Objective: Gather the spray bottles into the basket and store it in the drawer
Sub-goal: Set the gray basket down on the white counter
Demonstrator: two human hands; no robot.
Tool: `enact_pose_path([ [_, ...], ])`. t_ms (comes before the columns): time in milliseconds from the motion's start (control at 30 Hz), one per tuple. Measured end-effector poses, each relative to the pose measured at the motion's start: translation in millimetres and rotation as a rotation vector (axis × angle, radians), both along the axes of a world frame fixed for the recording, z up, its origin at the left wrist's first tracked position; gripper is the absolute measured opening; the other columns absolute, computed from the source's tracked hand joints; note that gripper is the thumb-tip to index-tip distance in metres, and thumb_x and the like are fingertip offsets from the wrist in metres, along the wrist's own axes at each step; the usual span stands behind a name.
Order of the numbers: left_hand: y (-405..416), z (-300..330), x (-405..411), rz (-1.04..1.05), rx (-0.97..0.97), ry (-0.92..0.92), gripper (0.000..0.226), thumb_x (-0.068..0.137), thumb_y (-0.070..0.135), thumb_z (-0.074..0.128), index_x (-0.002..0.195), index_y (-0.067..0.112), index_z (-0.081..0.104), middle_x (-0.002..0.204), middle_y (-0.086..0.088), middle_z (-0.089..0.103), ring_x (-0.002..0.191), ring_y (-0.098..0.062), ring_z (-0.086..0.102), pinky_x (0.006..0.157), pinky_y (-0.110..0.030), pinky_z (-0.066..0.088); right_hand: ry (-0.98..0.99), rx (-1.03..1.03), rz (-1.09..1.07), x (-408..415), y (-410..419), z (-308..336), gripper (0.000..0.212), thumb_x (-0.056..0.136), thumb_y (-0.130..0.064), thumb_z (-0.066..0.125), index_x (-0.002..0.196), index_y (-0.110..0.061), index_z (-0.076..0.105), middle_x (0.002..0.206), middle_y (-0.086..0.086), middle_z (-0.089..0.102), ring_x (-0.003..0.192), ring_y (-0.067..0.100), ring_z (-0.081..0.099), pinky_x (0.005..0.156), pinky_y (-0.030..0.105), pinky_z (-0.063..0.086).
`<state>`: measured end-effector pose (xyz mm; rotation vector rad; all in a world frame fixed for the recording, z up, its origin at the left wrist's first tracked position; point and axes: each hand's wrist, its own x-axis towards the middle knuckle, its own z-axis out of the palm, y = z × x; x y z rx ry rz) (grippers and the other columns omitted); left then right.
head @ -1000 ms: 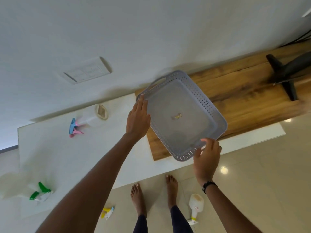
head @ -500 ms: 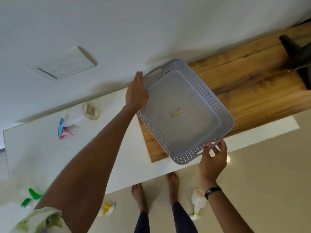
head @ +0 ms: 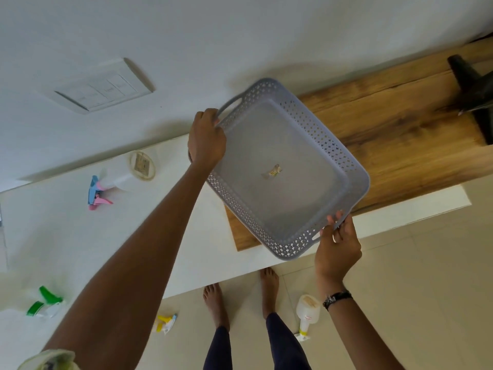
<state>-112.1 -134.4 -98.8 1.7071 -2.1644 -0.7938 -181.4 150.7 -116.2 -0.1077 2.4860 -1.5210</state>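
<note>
A grey perforated basket [head: 288,198] sits over the wooden counter section, empty except for a small scrap at its middle. My left hand [head: 206,141] grips its far-left handle and my right hand [head: 337,247] grips its near-right handle. A clear spray bottle with a blue and pink trigger [head: 106,186] lies on the white counter to the left. At the counter's left end lies a bottle with a green trigger [head: 44,303]. On the floor are a yellow-trigger bottle [head: 165,323] and a white bottle with a yellow nozzle [head: 306,315].
The white counter [head: 80,236] runs into a wooden top [head: 400,140] along a white wall with a switch plate [head: 104,88]. A black stand [head: 472,89] rests at the right. My bare feet [head: 216,300] stand on beige floor tiles.
My left hand slid up the basket's edge and closed on its far handle; my right hand closed on the near handle. The view shifted slightly.
</note>
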Motion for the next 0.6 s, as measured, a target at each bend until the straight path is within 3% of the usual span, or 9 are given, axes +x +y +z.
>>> enact_pose_path([
  [100,19,21,37,0.065,-0.064,-0.018,0.03,0.094,0.011,0.046,0.121,0.014,0.057,0.119,-0.008,0.06,0.104,-0.029,0.058,0.08,-0.033,0.042,0.014,-0.018,0.042,2,3,11,0.039,0.088,0.0,0.062,0.127,-0.001,0.057,0.116,0.016,0.067,0.106,0.017,0.066,0.088,0.018,0.053],
  [167,36,30,69,0.033,-0.115,-0.04,0.028,0.094,0.013,0.046,0.119,0.012,0.058,0.117,-0.011,0.061,0.102,-0.033,0.059,0.082,-0.039,0.046,0.013,-0.028,0.068,4,8,18,0.034,0.089,-0.004,0.063,0.123,-0.001,0.061,0.114,0.015,0.068,0.105,0.022,0.067,0.084,0.01,0.052],
  [333,90,39,158,0.087,-0.127,-0.056,0.023,0.096,0.011,0.049,0.112,0.006,0.064,0.107,-0.015,0.068,0.093,-0.033,0.065,0.079,-0.039,0.05,0.04,0.028,0.15,17,21,35,0.029,0.09,-0.013,0.064,0.118,-0.004,0.066,0.113,0.011,0.069,0.093,-0.01,0.063,0.077,0.001,0.046],
  [467,133,35,235,0.221,-0.044,-0.067,0.015,0.089,0.006,0.057,0.098,0.007,0.069,0.094,-0.012,0.073,0.085,-0.03,0.069,0.072,-0.031,0.045,0.037,0.026,0.215,47,13,40,0.029,0.089,-0.009,0.065,0.117,-0.003,0.064,0.107,0.002,0.066,0.084,-0.023,0.058,0.076,0.001,0.045],
  [533,152,31,271,0.302,-0.01,-0.084,0.011,0.088,0.005,0.059,0.093,0.006,0.07,0.09,-0.013,0.074,0.084,-0.029,0.07,0.069,-0.027,0.038,0.035,0.041,0.262,68,3,38,0.028,0.088,-0.008,0.065,0.116,-0.004,0.065,0.106,0.001,0.066,0.084,-0.02,0.06,0.078,0.003,0.048],
  [600,166,28,303,0.371,0.008,-0.079,0.011,0.087,0.004,0.06,0.092,0.005,0.07,0.089,-0.014,0.074,0.083,-0.03,0.07,0.069,-0.026,0.037,0.051,0.067,0.322,92,-8,35,0.027,0.088,-0.007,0.065,0.115,-0.005,0.066,0.105,0.002,0.068,0.084,-0.005,0.064,0.075,0.004,0.049],
])
